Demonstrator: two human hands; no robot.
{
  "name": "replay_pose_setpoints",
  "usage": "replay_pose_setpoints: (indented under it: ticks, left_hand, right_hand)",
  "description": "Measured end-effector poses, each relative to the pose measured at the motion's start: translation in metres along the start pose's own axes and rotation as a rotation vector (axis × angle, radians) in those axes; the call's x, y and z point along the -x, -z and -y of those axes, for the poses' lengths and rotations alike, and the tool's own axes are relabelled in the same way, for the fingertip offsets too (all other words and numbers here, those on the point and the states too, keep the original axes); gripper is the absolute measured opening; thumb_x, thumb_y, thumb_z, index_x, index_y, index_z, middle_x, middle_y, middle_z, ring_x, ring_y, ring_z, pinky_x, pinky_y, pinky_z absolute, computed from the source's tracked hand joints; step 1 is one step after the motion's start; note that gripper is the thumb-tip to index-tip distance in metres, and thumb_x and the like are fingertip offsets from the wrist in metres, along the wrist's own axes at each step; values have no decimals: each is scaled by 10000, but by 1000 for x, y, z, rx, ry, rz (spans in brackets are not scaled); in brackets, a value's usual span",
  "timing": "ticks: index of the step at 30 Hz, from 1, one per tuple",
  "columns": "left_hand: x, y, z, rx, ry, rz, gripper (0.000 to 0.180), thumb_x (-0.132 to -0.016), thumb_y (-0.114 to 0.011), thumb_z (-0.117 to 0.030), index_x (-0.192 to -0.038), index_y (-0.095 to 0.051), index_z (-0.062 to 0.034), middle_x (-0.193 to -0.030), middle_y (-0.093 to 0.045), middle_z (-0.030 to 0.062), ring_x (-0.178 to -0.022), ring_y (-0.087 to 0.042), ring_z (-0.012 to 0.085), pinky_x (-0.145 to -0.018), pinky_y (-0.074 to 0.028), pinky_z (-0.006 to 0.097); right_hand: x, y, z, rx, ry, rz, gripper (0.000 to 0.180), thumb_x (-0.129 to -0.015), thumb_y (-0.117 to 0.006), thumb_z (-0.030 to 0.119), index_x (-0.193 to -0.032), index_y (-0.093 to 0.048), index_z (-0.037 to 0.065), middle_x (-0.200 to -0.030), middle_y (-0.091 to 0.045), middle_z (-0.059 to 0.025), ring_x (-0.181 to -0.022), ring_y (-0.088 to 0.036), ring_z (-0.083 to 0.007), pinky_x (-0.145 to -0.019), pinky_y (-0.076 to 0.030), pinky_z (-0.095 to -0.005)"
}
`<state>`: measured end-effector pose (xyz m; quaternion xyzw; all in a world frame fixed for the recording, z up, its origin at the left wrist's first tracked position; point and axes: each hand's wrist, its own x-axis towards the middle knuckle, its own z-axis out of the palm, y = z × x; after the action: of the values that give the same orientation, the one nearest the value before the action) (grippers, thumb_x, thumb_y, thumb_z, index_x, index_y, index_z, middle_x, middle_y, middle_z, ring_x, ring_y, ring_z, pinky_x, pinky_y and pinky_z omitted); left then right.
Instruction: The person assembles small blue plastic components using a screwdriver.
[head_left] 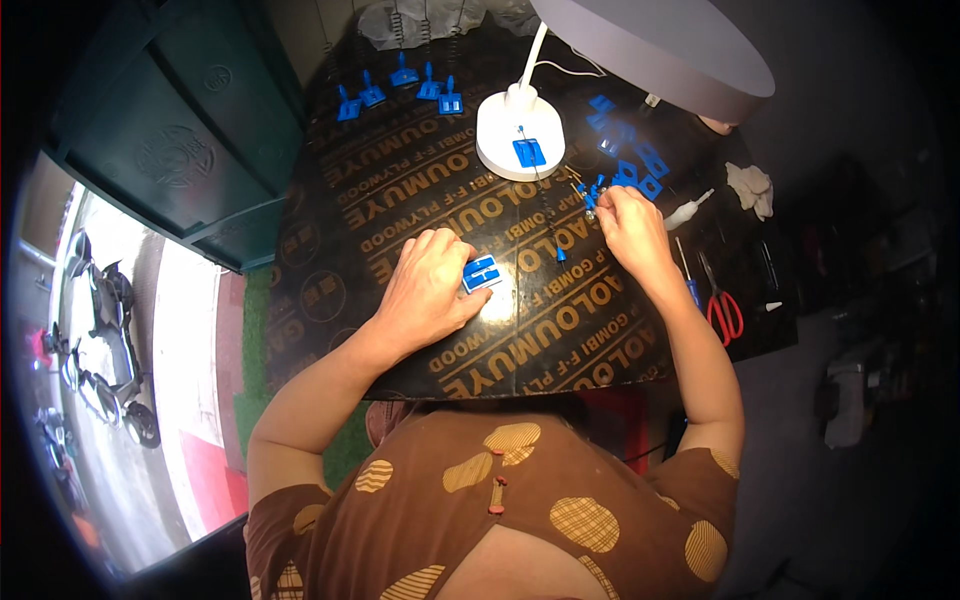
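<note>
My left hand (428,281) is closed around a small rectangular blue and white plastic piece (481,274), pinched between thumb and fingers just above the table. My right hand (632,225) reaches to a cluster of small blue parts with metal bits (591,196). Its fingers are drawn together there, and their tips are partly hidden, so what they grip cannot be made out. Beyond that hand lies a pile of flat blue plastic frames (640,165). Between my hands, a dark coiled cord with a blue tip (560,254) runs from a blue square plate (529,152) on the lamp base.
A white desk lamp (495,135) stands at the table's far side, its shade (670,50) overhanging the right. Several blue plates with handles and coils (403,75) sit back left. On the right are red-handled scissors (724,316), a white bottle (686,211) and a crumpled cloth (751,190).
</note>
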<state>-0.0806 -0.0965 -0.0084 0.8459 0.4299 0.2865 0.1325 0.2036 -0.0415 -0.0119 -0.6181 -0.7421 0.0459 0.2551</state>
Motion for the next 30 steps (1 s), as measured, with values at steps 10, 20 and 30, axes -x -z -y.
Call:
replay_pose_setpoints:
  ticks: [10, 20, 30]
  left_hand:
    - [2, 3, 1, 23, 10, 29, 280, -721, -730, -119, -939, -608, 9, -913, -551, 120, -933, -530, 279, -863, -401, 378]
    - [2, 2, 3, 16, 11, 39, 254, -726, -732, -109, -916, -608, 5, -896, -547, 111, -919, -530, 276, -842, -408, 379]
    - [0, 2, 0, 12, 16, 38, 238, -729, -731, -108, -906, -617, 4, -902, -555, 111, -922, -533, 277, -846, -407, 378]
  right_hand:
    - [-17, -8, 2, 210, 18, 67, 149, -786, -647, 85, -809, -624, -61, -835, -635, -270, -777, -655, -405, -679, -537, -460]
    - [-16, 41, 0, -121, -144, 9, 178, -734, -621, 143, -774, -638, -30, -761, -659, -203, -711, -661, -324, -678, -514, -381]
    - [10, 29, 46, -888, -22, 354, 180, -856, -596, 50, -1025, -620, -8, -775, -581, 27, -659, -495, -38, -621, -445, -204]
